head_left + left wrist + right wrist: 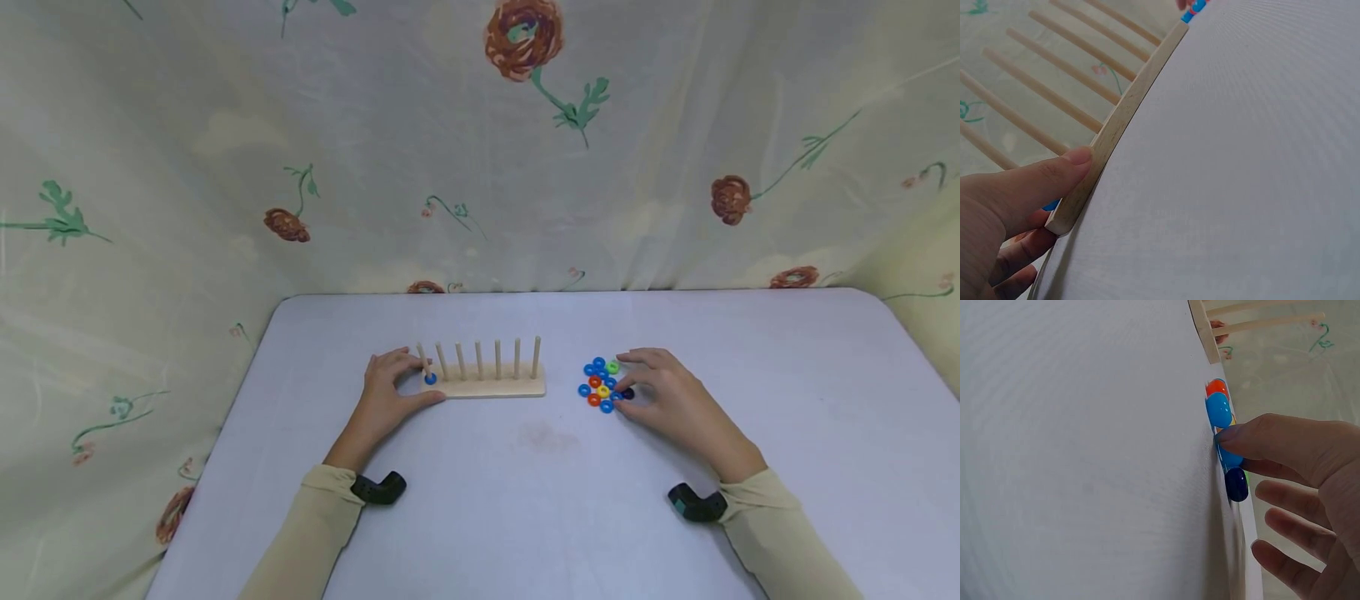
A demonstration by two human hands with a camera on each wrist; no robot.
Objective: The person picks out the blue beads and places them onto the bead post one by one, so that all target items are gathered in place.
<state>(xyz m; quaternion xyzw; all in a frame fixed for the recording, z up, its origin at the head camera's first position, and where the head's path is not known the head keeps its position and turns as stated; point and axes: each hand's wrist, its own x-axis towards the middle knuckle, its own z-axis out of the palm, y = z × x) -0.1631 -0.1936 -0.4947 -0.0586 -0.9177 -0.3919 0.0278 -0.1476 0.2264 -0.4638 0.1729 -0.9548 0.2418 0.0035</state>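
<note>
A wooden peg rack (491,388), a flat base with a row of upright pegs, stands left of the middle of the table. My left hand (390,386) grips its left end, the thumb on the front edge of the base (1119,119) and the fingers behind. One blue ring (431,379) sits low on the leftmost peg. To the right of the rack lies a cluster of small rings, among them a red ring (594,400), a yellow ring (603,391) and a dark navy ring (1237,484). At its near right side my right hand (667,400) pinches a blue ring (1232,457) between thumb and forefinger, the other fingers spread.
A white cloth covers the table (480,500), with a faint stain in front of the rack. Behind it hangs a flowered curtain (420,125). A dark device (378,488) is strapped to the left wrist and another dark device (697,503) to the right.
</note>
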